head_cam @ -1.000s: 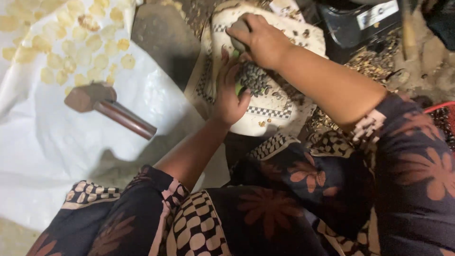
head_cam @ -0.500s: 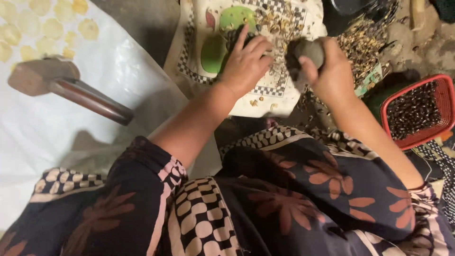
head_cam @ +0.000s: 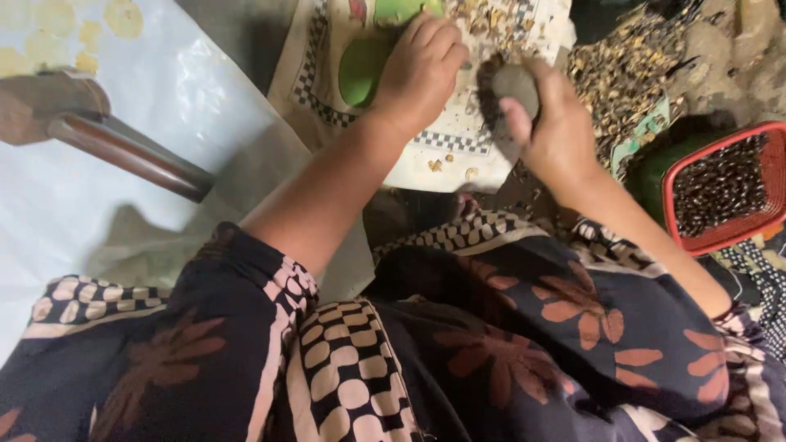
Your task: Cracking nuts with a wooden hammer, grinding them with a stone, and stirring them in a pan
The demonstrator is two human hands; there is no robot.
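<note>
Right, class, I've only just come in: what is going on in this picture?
A seated person in a dark flower-patterned garment works over a patterned cloth strewn with broken shell bits. The right hand grips a rounded grey stone just above the cloth. The left hand rests palm down on the cloth, by its green patches. A red basket of dark seeds sits to the right. On the left, a wooden mallet lies on a white sheet.

A crumpled green-and-white printed wrapper (head_cam: pixel 647 135) lies between the shell litter and the red basket (head_cam: pixel 765 225).
</note>
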